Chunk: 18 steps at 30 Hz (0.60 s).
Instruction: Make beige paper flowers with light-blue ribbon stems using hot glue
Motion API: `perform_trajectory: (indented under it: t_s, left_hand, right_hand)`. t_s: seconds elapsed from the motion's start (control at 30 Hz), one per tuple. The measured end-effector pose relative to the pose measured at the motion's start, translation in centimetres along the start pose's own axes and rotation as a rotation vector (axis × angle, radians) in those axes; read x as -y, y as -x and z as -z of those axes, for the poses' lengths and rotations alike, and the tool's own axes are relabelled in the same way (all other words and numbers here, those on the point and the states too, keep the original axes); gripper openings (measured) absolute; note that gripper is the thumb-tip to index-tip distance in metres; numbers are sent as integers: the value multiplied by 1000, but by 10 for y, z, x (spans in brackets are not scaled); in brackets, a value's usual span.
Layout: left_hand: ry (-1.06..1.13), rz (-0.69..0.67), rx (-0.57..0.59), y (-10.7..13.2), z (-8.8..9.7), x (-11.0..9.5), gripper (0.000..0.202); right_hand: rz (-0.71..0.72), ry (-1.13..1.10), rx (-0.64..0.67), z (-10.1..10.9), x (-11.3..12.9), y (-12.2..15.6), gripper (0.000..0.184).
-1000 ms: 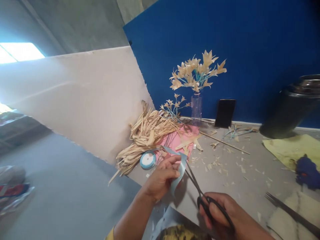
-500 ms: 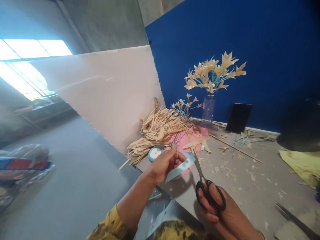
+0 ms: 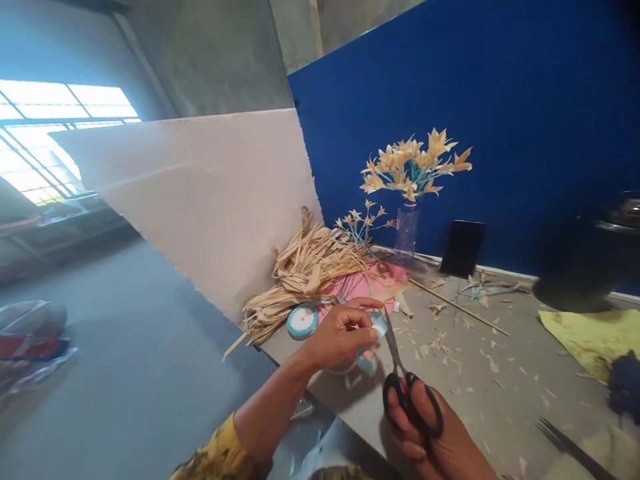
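Ribbon (image 3: 380,325), pale blue with a satiny sheen, sits pinched between the thumb and bent fingers of the left hand (image 3: 343,335), above the near edge of the table. Slim metal scissors (image 3: 395,350) point at it, their blades just beside its edge; whether they touch, I cannot tell. The right hand (image 3: 433,437) is clamped on their dark looped handles. Behind the left wrist lies a round, flat spool (image 3: 303,321), white-faced with a blue rim, against a tangled heap of dry, papery tan strips (image 3: 310,267). A smooth pink sheet (image 3: 357,285) spreads beside the heap. Farther back, pointed, straw-coloured flowers (image 3: 413,165) on blue stems stand in a clear bottle (image 3: 406,233). A thin straight stick (image 3: 460,308) crosses the table (image 3: 440,380) among curled pale scraps (image 3: 435,347).
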<state>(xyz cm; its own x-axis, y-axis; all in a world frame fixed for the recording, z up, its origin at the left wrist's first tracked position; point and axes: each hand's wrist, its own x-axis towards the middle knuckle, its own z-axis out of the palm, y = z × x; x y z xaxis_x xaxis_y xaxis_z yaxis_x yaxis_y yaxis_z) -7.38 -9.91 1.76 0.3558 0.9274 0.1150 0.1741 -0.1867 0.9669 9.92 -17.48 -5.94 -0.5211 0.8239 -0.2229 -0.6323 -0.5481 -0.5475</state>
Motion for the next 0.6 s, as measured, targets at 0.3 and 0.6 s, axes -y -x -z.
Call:
perform_trajectory:
  t_s: [0.3,0.6]
  left_hand:
    - [262,141,25,-11,3,20,37]
    - [446,160,37,-8,-2,22,39]
  right_hand:
    - [-24,-129,185,3,-12,-19,65]
    - [16,-407,154,-4,-27,-26,49]
